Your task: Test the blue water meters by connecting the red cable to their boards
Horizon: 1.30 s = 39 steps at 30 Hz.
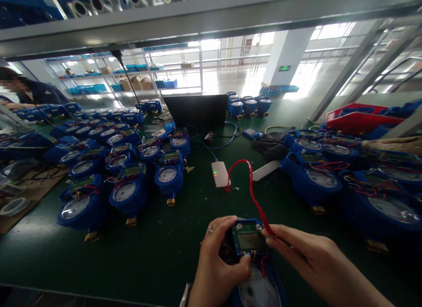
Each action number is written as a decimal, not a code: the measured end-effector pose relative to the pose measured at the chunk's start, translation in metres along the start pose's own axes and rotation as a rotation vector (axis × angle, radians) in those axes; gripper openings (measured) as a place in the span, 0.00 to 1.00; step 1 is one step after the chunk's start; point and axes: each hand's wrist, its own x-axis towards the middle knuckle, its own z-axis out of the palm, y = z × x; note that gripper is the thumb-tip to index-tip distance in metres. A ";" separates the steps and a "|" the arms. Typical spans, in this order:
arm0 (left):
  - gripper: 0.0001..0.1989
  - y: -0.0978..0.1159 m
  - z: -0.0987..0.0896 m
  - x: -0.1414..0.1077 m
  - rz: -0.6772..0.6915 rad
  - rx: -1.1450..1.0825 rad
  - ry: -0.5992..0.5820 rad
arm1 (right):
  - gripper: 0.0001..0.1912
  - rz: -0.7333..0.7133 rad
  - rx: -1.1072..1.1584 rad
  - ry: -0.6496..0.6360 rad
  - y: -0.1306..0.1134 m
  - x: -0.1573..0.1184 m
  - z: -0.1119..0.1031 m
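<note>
In the head view, at the bottom centre, the left hand (221,263) grips a blue meter (252,236) by its display housing, its fingers curled around it, while the right hand's (306,254) fingers pinch the end of a red cable (252,184) at the housing's upper right corner. The cable loops up to a white box (220,174) with lit lights, lying mid-frame on the green tabletop (187,250).
</note>
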 end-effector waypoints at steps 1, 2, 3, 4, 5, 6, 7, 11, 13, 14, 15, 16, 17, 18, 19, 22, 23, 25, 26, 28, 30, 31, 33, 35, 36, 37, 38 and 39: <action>0.29 0.000 0.000 0.000 -0.001 0.000 -0.001 | 0.10 -0.004 0.003 0.001 0.000 0.000 0.000; 0.29 0.000 0.000 0.000 0.001 -0.001 -0.002 | 0.10 -0.006 0.004 0.001 0.000 0.001 -0.001; 0.29 -0.001 0.000 0.000 0.004 -0.001 0.000 | 0.10 -0.007 0.006 0.000 -0.001 0.001 -0.001; 0.29 -0.001 0.000 -0.001 0.009 0.000 0.005 | 0.11 -0.007 0.008 -0.002 0.000 0.001 -0.001; 0.29 -0.001 0.000 0.000 0.012 0.003 0.007 | 0.11 -0.007 0.010 -0.004 0.000 0.001 -0.001; 0.29 -0.001 0.000 0.000 0.013 0.007 0.009 | 0.11 -0.003 0.010 -0.005 0.000 0.001 0.000; 0.30 -0.001 0.001 0.000 0.012 0.011 0.011 | 0.11 -0.003 0.010 -0.005 0.001 0.001 0.000; 0.30 -0.003 0.001 -0.001 0.013 0.024 0.016 | 0.10 -0.003 0.003 -0.006 0.002 0.000 0.001; 0.29 -0.004 0.001 -0.001 0.016 0.031 0.015 | 0.10 -0.002 0.008 -0.014 0.002 -0.001 0.001; 0.29 -0.005 0.001 -0.001 0.020 0.032 0.020 | 0.10 0.004 0.012 -0.019 0.002 -0.001 0.001; 0.30 -0.005 0.001 -0.001 0.025 0.031 0.025 | 0.10 0.012 0.017 -0.023 0.001 -0.001 0.001; 0.30 -0.006 0.001 0.000 0.028 0.029 0.030 | 0.10 0.017 0.021 -0.025 0.001 -0.001 0.001; 0.30 -0.006 0.001 0.000 0.030 0.028 0.032 | 0.10 0.023 0.023 -0.024 0.000 0.000 0.001; 0.30 -0.006 0.001 0.000 0.028 0.030 0.032 | 0.10 0.026 0.025 -0.025 -0.001 0.000 0.001; 0.30 -0.006 0.001 0.000 0.024 0.034 0.030 | 0.11 0.029 0.029 -0.024 -0.002 0.001 0.001; 0.29 -0.005 -0.001 0.000 0.018 0.047 0.041 | 0.10 0.057 0.064 -0.051 -0.002 0.003 0.000; 0.29 -0.005 -0.002 0.000 0.016 0.050 0.042 | 0.10 0.077 0.088 -0.070 -0.001 0.003 0.000; 0.28 -0.004 -0.005 -0.001 0.000 0.059 0.028 | 0.10 0.120 0.158 -0.106 0.000 0.001 0.000; 0.28 -0.004 -0.006 -0.001 -0.013 0.063 0.013 | 0.11 0.143 0.201 -0.118 0.001 -0.001 0.000; 0.28 -0.003 -0.009 -0.002 -0.037 0.068 -0.017 | 0.11 0.174 0.290 -0.099 0.001 -0.005 0.000; 0.28 -0.002 -0.011 -0.001 -0.064 0.069 -0.035 | 0.13 0.182 0.352 0.002 0.002 -0.008 -0.002; 0.28 -0.001 -0.011 0.000 -0.073 0.073 -0.042 | 0.13 0.183 0.373 0.074 0.003 -0.008 -0.004; 0.28 0.000 -0.012 0.001 -0.075 0.097 -0.034 | 0.15 0.203 0.412 0.182 0.012 -0.008 -0.009; 0.27 -0.001 -0.013 -0.003 -0.062 0.129 0.001 | 0.19 0.257 0.416 0.167 0.029 -0.008 -0.013; 0.28 -0.002 -0.013 -0.008 -0.053 0.142 0.034 | 0.21 0.291 0.372 0.138 0.039 -0.009 -0.015; 0.30 -0.005 -0.013 -0.014 -0.050 0.145 0.076 | 0.24 0.323 0.288 0.128 0.049 -0.010 -0.016; 0.32 -0.008 -0.013 -0.022 -0.063 0.139 0.121 | 0.27 0.347 0.177 0.152 0.057 -0.012 -0.017; 0.34 -0.013 -0.011 -0.031 -0.087 0.127 0.163 | 0.30 0.358 0.071 0.199 0.064 -0.014 -0.016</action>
